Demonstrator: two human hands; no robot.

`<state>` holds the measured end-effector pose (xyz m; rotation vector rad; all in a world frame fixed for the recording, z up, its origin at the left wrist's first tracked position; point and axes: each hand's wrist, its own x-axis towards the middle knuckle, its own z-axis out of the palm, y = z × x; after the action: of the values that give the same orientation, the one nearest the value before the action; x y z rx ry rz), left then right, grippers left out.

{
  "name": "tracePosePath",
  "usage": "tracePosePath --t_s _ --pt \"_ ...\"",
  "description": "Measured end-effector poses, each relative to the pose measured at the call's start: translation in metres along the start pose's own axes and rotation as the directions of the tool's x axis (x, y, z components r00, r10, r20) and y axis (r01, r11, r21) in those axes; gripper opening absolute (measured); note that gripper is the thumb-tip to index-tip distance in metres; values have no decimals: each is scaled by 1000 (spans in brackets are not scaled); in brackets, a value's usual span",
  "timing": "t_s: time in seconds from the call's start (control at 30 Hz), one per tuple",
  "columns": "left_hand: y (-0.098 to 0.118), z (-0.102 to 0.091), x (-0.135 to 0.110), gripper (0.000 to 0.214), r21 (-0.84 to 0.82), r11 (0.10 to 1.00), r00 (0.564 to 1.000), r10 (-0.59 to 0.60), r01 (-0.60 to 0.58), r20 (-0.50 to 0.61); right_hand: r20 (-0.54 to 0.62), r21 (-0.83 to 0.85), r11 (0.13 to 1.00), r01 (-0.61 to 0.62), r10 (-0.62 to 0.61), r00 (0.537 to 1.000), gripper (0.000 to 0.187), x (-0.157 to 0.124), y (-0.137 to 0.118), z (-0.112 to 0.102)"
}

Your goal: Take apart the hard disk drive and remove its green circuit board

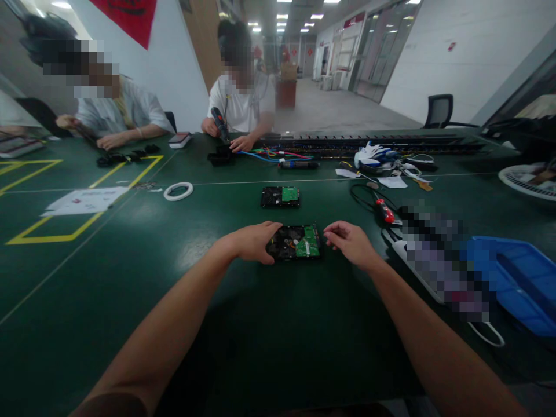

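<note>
A hard drive (286,246) lies on the green table with its circuit board side up, the green board (309,242) at its right end. My left hand (256,242) grips the drive's left end, thumb on the near edge and fingers on the far edge. Just off the right end is my right hand (347,240), its thumb and fingertips pinched together. Whatever may be between those fingertips is too small to make out. A second hard drive (280,197) rests farther back, also board side up.
A red-handled screwdriver (384,211), a power strip (417,269) and a blue plastic tray (516,284) are to the right. White-and-blue gloves (376,156) lie behind. A tape roll (178,191) sits left. Across the table, a person holds a power driver (219,123); another sits farther left.
</note>
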<state>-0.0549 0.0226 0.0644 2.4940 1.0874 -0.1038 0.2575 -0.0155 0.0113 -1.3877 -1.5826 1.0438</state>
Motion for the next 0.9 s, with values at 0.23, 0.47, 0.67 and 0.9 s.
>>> tracePosePath --t_s 0.23,0.47,0.67,0.9 --pt "-2 -2 2 93 -11 999 999 46 -46 11 6 -337 893 298 -315 949 9 -11 -21 22" --pt "2 -5 1 93 -15 1000 999 23 -22 32 98 -458 820 342 -336 937 11 -14 -28 54" --pt "0 -3 0 97 -41 999 1000 29 -29 7 96 -498 810 310 -304 948 10 -13 -25 59" --pt "-2 -2 1 94 -54 998 999 34 -34 9 87 -455 838 301 -294 952 11 -11 -23 60"
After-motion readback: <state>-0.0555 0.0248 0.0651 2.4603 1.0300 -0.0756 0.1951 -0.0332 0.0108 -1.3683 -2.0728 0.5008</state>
